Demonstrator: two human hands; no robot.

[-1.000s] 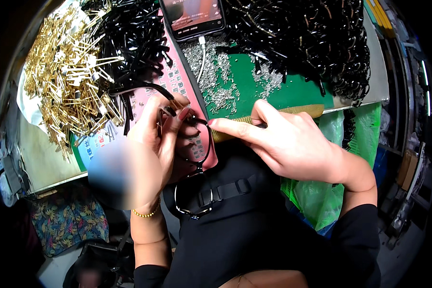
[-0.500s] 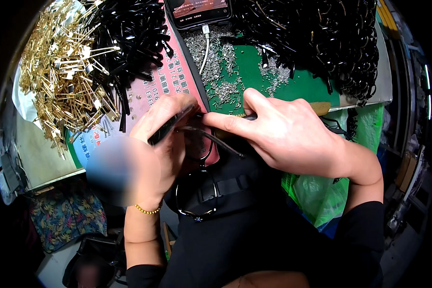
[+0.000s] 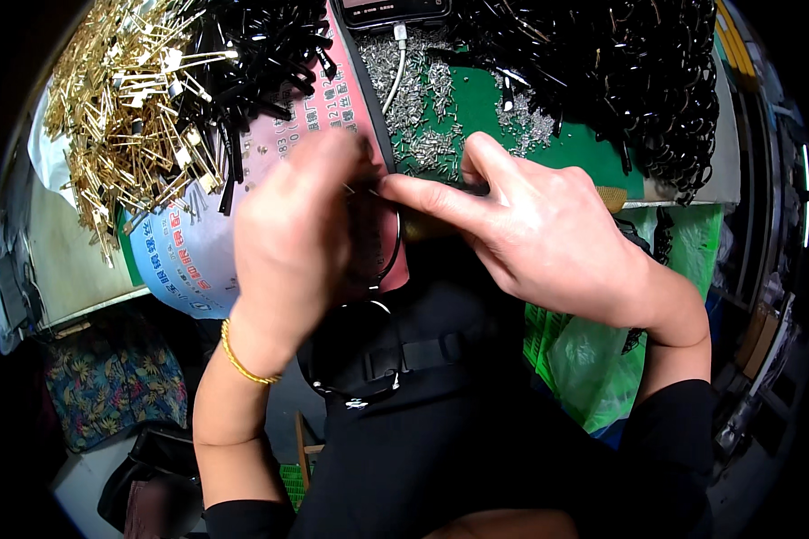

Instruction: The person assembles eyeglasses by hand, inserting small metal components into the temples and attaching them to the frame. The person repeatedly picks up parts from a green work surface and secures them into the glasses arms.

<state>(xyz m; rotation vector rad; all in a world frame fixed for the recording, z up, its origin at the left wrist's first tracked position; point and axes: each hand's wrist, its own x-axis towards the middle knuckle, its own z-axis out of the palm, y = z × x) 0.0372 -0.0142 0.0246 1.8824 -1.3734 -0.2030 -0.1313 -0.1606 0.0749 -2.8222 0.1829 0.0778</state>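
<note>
By the eyeglass frame (image 3: 374, 288), our left hand (image 3: 288, 234) and right hand (image 3: 553, 234) nearly meet, can't tell either grip; likely assembly, next calls for steady alignment.

Dark characters and digits mark the pink mat (image 3: 276, 136), red and blue ones its pale-blue end (image 3: 214, 241), tiny ones the phone (image 3: 395, 12).

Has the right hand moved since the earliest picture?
Yes, slightly left. The right hand had its index fingertip about in line with the dark strip along the pink mat; now it shows left of the strip's lower end.
</note>
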